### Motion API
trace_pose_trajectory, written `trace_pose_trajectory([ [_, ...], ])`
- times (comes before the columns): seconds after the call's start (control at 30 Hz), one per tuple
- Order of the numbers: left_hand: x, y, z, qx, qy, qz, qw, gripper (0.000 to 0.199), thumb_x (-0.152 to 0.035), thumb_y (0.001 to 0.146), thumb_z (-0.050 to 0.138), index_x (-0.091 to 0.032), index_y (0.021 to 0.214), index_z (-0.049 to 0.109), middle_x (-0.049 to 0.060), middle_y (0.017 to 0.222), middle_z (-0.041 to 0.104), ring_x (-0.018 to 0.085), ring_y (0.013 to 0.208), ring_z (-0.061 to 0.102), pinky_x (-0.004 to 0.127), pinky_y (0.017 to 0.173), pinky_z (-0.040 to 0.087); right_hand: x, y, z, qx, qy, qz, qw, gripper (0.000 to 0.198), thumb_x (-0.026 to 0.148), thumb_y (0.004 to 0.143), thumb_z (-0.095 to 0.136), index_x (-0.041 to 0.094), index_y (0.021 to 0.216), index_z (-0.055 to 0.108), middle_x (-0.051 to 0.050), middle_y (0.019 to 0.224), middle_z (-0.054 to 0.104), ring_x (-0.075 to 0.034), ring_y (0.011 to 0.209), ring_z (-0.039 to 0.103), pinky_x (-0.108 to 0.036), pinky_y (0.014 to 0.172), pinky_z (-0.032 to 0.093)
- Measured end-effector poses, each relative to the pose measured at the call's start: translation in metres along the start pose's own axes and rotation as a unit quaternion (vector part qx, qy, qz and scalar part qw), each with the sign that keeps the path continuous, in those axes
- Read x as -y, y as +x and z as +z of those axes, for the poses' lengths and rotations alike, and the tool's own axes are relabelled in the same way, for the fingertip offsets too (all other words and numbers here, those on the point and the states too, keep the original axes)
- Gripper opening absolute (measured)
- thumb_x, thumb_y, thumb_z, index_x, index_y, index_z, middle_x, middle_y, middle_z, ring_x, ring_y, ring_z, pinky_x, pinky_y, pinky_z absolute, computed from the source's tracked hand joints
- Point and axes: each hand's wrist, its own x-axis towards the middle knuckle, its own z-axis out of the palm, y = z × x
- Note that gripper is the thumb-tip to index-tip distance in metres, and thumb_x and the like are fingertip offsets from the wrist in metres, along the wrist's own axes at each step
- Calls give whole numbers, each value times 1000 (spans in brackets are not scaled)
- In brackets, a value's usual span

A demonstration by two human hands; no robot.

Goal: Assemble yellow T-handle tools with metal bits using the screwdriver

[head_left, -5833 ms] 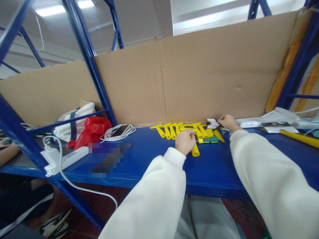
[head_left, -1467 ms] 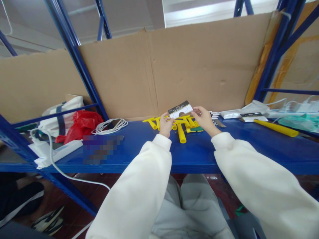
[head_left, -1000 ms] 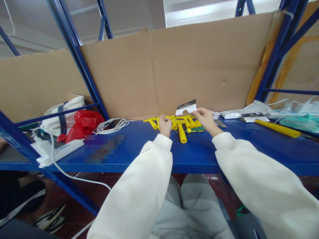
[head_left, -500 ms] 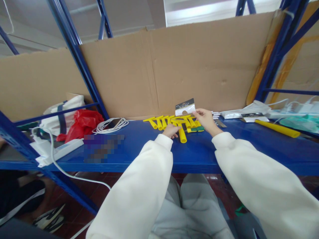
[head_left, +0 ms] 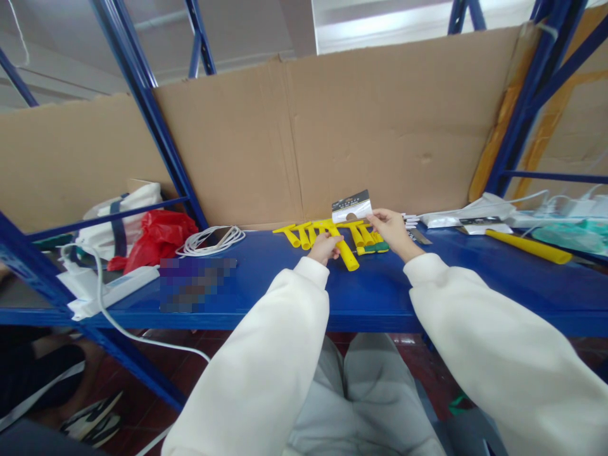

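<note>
While the left hand (head_left: 323,248) closes its fingers around the upper part of a yellow T-shaped piece (head_left: 347,256), the right hand (head_left: 390,229) pinches a card (head_left: 352,208) by its right edge. The left hand is curled, with its thumb and fingers drawn together on the tubular handle just below the crosspiece; the handle slants down to the right, its round end toward the wearer. Whether that end touches the blue tabletop (head_left: 370,294) cannot be told from this angle. The right hand is likewise nearly closed, its thumb and fingertips meeting on the card, which stands raised and slightly tilted in front of the cardboard panel (head_left: 380,126). The card bears a black upper band with pale lettering and a white lower part with a brownish, rounded area at its lower edge. Behind the left hand lie further yellow pieces (head_left: 291,236) in a row along the back of the tabletop. Just beside the right hand, below it and to the left, lies a green-and-yellow handle (head_left: 376,247); on its other side are a bundle of white strips (head_left: 411,220) and a flat metallic blade (head_left: 420,237).
</note>
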Motion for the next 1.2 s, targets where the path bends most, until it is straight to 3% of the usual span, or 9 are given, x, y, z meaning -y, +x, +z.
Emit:
trace_pose_trajectory([
  [0.1, -6, -1, -2, -34, -55, 26, 998, 1, -14, 92, 61, -14, 93, 61, -7, 53, 48, 6, 33, 40, 16, 34, 27, 2, 1, -2, 2, 25, 10, 1000, 39, 59, 70, 78, 23, 69, 62, 4, 52, 53, -11, 45, 46, -26, 46, 42],
  [0.33, -12, 4, -10, -141, -197, 51, 969, 10, -21, 101, 54, -14, 100, 60, -10, 49, 43, 5, 30, 40, 13, 31, 27, 4, 4, -14, 20, 107, 95, 990, 43, 56, 76, 79, 24, 68, 52, 8, 45, 41, -9, 40, 36, -22, 39, 30],
  [0.6, -14, 19, -31, -239, -302, 28, 923, 22, -23, 101, 55, -15, 121, 62, -5, 61, 59, 7, 36, 54, 14, 38, 41, 12, 2, -25, 71, 201, 166, 963, 35, 35, 78, 79, 21, 65, 50, 7, 43, 41, -6, 39, 33, -20, 39, 27],
  [0.77, -12, 19, -32, -223, -290, 40, 930, 25, -24, 102, 53, -12, 122, 63, -5, 55, 57, 9, 35, 56, 14, 37, 42, 17, -2, -20, 97, 216, 187, 953, 31, 33, 74, 83, 20, 67, 56, 6, 47, 46, -6, 42, 36, -20, 41, 30],
  [0.93, -11, 19, -29, -189, -267, 27, 944, 24, -23, 103, 52, -9, 116, 66, -5, 50, 55, 9, 34, 54, 15, 37, 40, 22, -10, -11, 154, 197, 224, 942, 27, 32, 70, 87, 17, 69, 64, 1, 57, 63, -7, 49, 49, -19, 47, 39],
  [1.2, -4, 24, -24, -120, -283, 29, 951, 13, -22, 99, 59, -16, 100, 70, 1, 68, 71, 13, 57, 70, 23, 62, 57, 16, -13, -7, 199, 163, 240, 936, 15, 29, 77, 82, 17, 78, 72, -8, 82, 78, -14, 71, 69, -24, 66, 53],
])
